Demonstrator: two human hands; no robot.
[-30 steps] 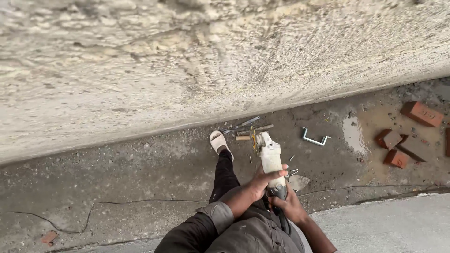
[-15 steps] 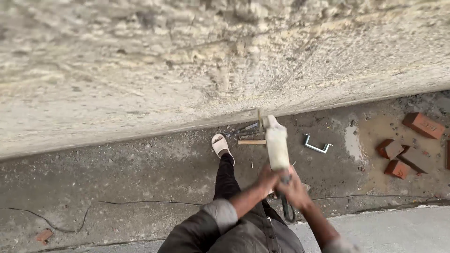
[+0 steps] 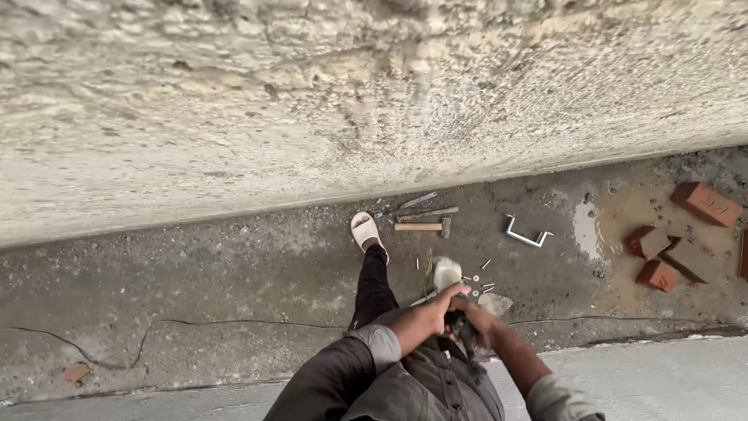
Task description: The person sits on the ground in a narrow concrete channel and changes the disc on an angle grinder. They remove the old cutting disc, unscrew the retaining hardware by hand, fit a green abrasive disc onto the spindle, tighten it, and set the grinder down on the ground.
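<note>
Entry, this instant, set against a second ago.

Drill: was raised with its white body pointing up toward the wall; now lowered and pulled in close to my chest, only the pale front end showing past my fists. I judge the tool is being brought to rest or re-gripped, not pressed to the wall.

Left hand: fingers clenched round the drill's dark grip.

Right hand: closed on the same grip, touching the left.

Ground: hammer, metal bracket, scattered screws, bricks, cable. My sandalled foot near the wall's base.
</note>
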